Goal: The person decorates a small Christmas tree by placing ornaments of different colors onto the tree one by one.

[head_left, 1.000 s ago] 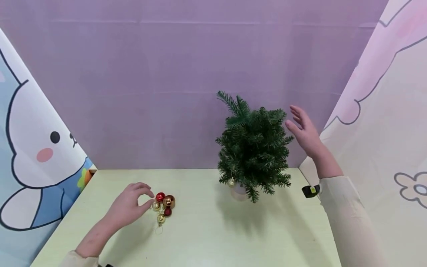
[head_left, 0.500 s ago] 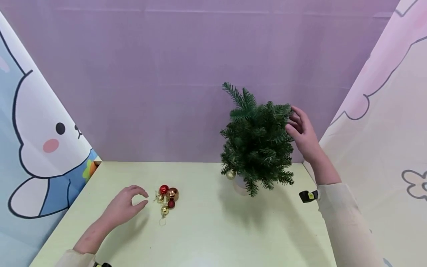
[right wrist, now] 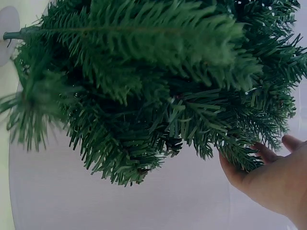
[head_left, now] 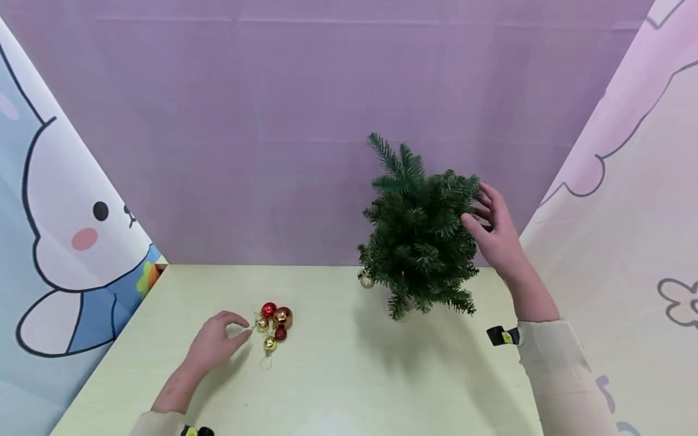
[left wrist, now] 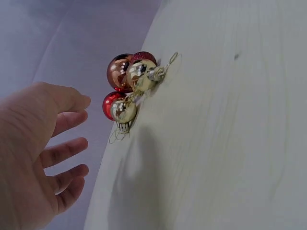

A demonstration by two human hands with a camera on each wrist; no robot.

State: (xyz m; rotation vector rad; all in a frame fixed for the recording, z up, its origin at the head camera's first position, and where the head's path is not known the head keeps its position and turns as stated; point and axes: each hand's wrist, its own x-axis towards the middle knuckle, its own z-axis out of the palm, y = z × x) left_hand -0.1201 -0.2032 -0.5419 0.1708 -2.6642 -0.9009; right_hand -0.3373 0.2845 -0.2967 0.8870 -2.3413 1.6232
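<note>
A small green artificial Christmas tree (head_left: 420,242) stands at the right side of the table, its light base mostly hidden under branches. My right hand (head_left: 496,236) grips outer branches on its right, thumb in front and fingers behind; the right wrist view has branch tips between thumb and fingers (right wrist: 266,155). A gold bauble (head_left: 368,281) hangs at the tree's lower left. Over the table's left part, my left hand (head_left: 215,345) holds nothing, fingers loosely bent. Just beyond its fingertips lie a bright red bauble (head_left: 269,309), a copper bauble (head_left: 282,318), a dark red bauble (head_left: 280,333) and gold baubles (left wrist: 142,74).
The pale table (head_left: 327,375) reaches back to a purple backdrop (head_left: 305,133). Cartoon-printed panels flank it, with a white rabbit (head_left: 71,242) on the left one and a flower (head_left: 678,301) on the right.
My right hand has come in to the tree and taken hold of its branches. The tree has shifted or turned slightly. My left hand drew back from the baubles, then came near them again.
</note>
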